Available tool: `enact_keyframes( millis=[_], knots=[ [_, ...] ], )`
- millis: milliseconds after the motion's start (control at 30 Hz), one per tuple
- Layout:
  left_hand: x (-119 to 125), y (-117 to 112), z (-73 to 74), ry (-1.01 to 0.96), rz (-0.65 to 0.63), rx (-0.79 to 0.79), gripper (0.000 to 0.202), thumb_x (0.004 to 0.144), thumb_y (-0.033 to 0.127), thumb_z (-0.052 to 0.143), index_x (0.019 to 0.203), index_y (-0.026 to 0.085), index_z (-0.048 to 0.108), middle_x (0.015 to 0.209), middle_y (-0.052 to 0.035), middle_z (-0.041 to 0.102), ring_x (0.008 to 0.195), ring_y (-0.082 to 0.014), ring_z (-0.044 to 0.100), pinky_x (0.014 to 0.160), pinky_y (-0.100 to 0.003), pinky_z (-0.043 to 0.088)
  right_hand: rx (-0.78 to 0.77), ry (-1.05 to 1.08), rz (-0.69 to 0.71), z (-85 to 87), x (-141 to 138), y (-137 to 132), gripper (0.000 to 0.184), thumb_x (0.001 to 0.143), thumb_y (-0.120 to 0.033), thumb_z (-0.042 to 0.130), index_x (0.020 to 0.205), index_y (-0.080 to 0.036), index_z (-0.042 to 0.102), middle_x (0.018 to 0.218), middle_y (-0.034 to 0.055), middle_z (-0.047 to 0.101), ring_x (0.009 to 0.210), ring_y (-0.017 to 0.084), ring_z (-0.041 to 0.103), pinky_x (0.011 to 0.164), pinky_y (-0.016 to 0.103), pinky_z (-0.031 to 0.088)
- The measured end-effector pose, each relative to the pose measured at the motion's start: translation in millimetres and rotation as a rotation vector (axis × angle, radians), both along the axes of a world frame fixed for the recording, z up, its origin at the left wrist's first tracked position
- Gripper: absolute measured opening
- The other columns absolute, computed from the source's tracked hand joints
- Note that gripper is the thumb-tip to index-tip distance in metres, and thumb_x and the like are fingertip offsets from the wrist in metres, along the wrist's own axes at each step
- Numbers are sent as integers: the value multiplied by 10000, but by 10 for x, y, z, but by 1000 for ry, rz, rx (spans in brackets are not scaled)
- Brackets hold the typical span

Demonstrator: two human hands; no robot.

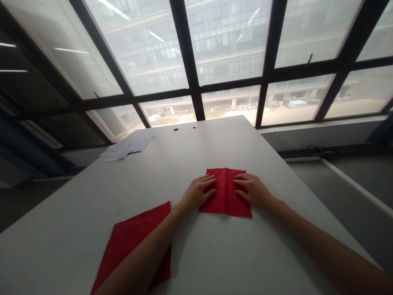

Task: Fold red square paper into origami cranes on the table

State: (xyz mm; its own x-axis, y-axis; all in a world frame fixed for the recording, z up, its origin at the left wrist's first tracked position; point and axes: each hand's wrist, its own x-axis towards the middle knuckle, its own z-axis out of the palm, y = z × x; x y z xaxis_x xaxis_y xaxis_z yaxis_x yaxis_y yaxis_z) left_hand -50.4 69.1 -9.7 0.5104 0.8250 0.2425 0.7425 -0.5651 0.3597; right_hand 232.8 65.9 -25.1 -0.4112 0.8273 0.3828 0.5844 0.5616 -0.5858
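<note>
A small red sheet, paper or thin cloth, lies on the white table with a crease running down its middle. My left hand rests on its left side, fingers stretched out and pointing inward. On the opposite side my right hand lies with its fingers spread over the right edge. Neither hand grips the sheet. A larger red piece of similar material lies nearer to me on the left, partly covered by my left forearm.
The white table reaches towards large dark-framed windows. White papers with a dark pen lie at its far left. Two small round holes are near the far edge. A cable lies beyond the table's right side.
</note>
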Motion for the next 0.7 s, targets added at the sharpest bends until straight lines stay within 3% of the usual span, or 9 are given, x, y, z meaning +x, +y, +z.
enact_keyframes(
  millis=[300, 567, 700],
  knots=[
    [-25, 76, -28, -85, 36, -21, 331, 840, 432, 711, 1148, 314, 729, 1339, -15, 624, 1239, -253, 531, 1114, -428, 390, 17, -81, 2, -51, 34, 70, 251, 841, -385, 676, 1074, -329, 748, 1252, 48, 672, 1184, 302, 574, 1072, 524, 365],
    [-50, 112, -83, -245, 70, -46, 156, 856, 317, 697, 983, 300, 786, 1212, -15, 694, 1150, -231, 579, 1044, -411, 460, 34, -92, -10, -52, 34, 65, 192, 844, -387, 682, 1006, -338, 773, 1241, 39, 686, 1183, 300, 588, 1067, 534, 366],
    [-58, 115, -108, -290, 74, -4, 66, 816, 283, 745, 855, 287, 798, 1087, -21, 727, 1038, -220, 629, 939, -377, 515, 54, -63, -25, -51, 31, 55, 149, 829, -340, 709, 954, -324, 788, 1194, 40, 708, 1136, 292, 611, 1052, 519, 375]
  ],
)
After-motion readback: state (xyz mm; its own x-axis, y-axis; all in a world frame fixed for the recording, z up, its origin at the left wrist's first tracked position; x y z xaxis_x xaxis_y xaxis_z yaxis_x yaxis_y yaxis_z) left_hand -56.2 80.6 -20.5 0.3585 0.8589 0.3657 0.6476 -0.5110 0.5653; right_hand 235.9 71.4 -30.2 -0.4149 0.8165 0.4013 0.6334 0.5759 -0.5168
